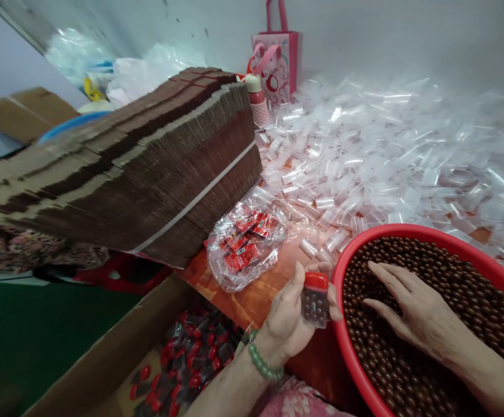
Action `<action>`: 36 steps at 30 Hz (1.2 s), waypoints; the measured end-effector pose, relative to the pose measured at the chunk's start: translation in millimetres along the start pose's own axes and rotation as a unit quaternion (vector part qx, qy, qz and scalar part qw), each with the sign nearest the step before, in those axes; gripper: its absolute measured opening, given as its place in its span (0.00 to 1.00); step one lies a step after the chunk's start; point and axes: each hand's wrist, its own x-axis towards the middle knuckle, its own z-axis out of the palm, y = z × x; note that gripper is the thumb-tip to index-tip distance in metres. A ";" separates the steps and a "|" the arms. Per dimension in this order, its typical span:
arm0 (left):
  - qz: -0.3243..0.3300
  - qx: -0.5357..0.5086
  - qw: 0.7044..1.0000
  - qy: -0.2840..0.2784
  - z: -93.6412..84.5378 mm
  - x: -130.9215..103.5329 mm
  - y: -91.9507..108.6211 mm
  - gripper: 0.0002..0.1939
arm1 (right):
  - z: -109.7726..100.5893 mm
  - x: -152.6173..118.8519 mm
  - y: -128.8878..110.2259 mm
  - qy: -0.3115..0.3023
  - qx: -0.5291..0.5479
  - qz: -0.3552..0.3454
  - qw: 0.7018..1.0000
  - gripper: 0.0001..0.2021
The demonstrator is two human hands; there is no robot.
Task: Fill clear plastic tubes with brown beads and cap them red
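My left hand (293,315), with a green bead bracelet (262,360) at the wrist, holds a small clear container (315,301) with a red cap. Dark round balls show through its wall. To the right, my right hand (403,301) rests on dark brown balls (442,269) in a red basin (342,289); its thumb and fingers are apart. Left of the basin, a clear plastic bag (243,246) holds red printed packets. Many red-capped containers (195,353) lie in a cardboard box (104,362) below my left hand.
Clear plastic containers (390,150) are heaped over the back and right of the table. A strapped stack of flattened cardboard (160,168) fills the left. Behind stand a pink bottle (257,98) and a pink gift bag (280,66). The orange tabletop (234,301) shows at centre.
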 end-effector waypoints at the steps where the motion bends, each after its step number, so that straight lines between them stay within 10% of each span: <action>1: 0.002 -0.007 1.000 -0.001 -1.3 -1.4 -2.6 0.29 | 1.6 -0.9 3.3 -0.005 0.000 0.000 1.000 0.22; 12: 0.100 0.037 0.991 0.085 -30.2 -32.1 3.7 0.17 | 7.7 -7.6 14.9 -0.048 -0.013 -0.002 0.999 0.15; 17: 0.243 0.175 0.930 0.210 -76.4 -72.6 18.1 0.19 | 10.1 -8.9 15.3 -0.046 -0.008 -0.003 0.999 0.15; 24: 0.172 0.090 0.911 0.365 -158.5 -136.0 34.1 0.24 | 8.5 -6.9 12.7 -0.052 -0.007 0.004 0.999 0.15; 27: 0.162 0.171 0.840 0.489 -193.0 -154.9 38.4 0.24 | 9.9 -7.3 13.8 -0.057 -0.006 0.012 0.998 0.15; 31: 0.073 0.388 0.650 0.649 -204.3 -164.1 48.5 0.31 | 11.8 -8.3 12.8 -0.061 -0.025 0.021 0.998 0.15; 36: 0.309 0.623 0.544 0.470 -136.9 -113.9 45.3 0.16 | 10.2 -6.7 9.5 -0.070 -0.049 0.017 0.996 0.14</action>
